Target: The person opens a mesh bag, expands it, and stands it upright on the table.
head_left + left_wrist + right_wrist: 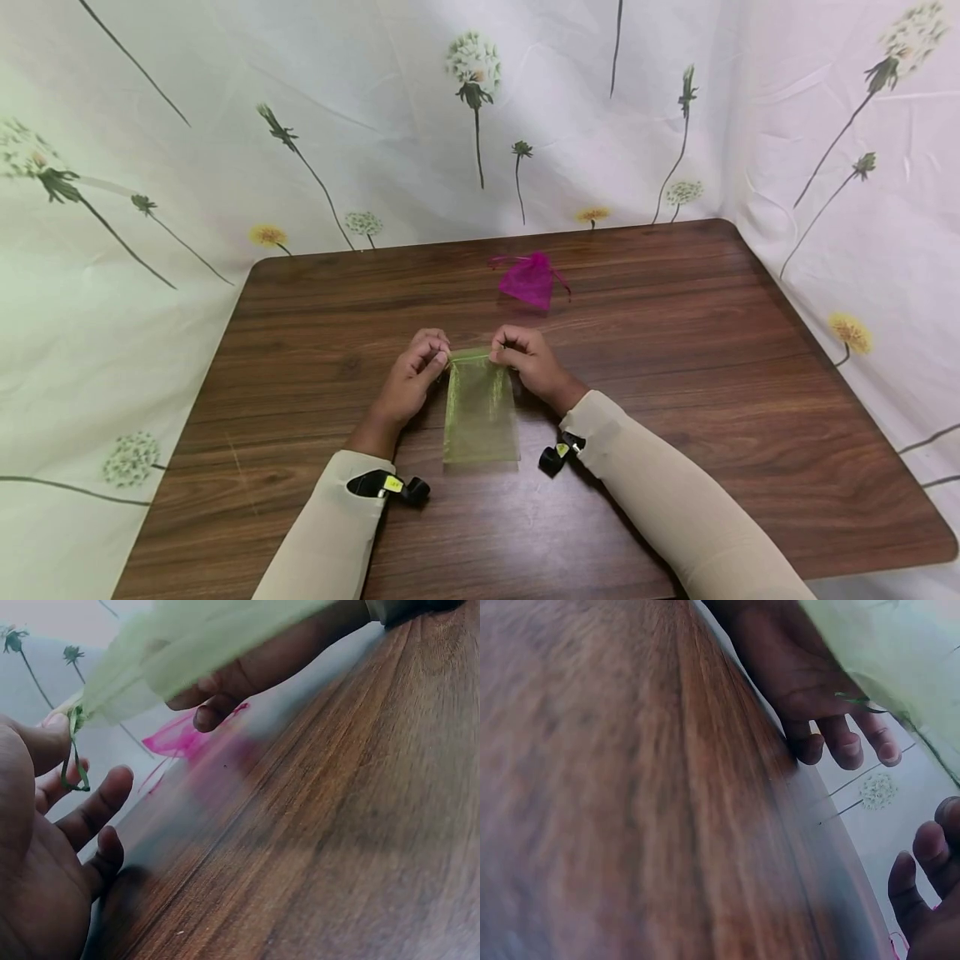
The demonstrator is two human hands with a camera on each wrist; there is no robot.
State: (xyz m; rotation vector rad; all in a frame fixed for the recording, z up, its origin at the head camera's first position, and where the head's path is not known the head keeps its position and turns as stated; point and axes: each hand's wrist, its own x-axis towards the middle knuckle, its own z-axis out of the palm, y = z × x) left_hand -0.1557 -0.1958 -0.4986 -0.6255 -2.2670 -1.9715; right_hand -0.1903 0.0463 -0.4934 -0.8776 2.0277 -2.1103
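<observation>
Brown wood-grain table [675,350]: magenta sheer drawstring pouch [529,283] far; nearer, L hand [408,379] & R hand [532,367] pinch green sheer rectangular pouch [481,412]. L wrist view adds green cord loop [75,735], prob. knotted.

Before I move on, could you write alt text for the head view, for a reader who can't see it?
A person's left hand and right hand hold a sheer green pouch by its top corners over a dark wood table. A magenta drawstring pouch lies beyond it, near a white floral backdrop.
</observation>
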